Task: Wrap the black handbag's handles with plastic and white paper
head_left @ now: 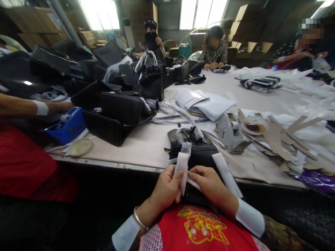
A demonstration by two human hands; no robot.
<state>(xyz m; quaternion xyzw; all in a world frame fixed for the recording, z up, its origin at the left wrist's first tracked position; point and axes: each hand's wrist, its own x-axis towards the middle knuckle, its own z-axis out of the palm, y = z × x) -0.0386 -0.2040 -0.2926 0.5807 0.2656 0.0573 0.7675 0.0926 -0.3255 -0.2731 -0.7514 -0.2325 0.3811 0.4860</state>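
Observation:
A black handbag point(195, 151) lies at the table's front edge, just beyond my hands. Clear plastic is wrapped about its handle point(199, 132). My left hand point(167, 183) pinches a strip of white foam wrap point(182, 165) between thumb and fingers, in front of the bag. Close by on the right, my right hand point(205, 179) is closed on the edge of white wrapping near the same strip. Another white foam strip point(227, 174) hangs over the bag's right side, behind my right wrist. The bag's lower part is hidden by my hands.
Black handbags point(117, 108) are heaped on the left, near a blue tape dispenser point(66, 125) and a co-worker's arm point(28, 106). White sheets point(204, 103), a grey tape dispenser point(232, 134), a stained dish point(255, 125) and cardboard scraps point(285, 139) lie ahead and right. Other people work across the table.

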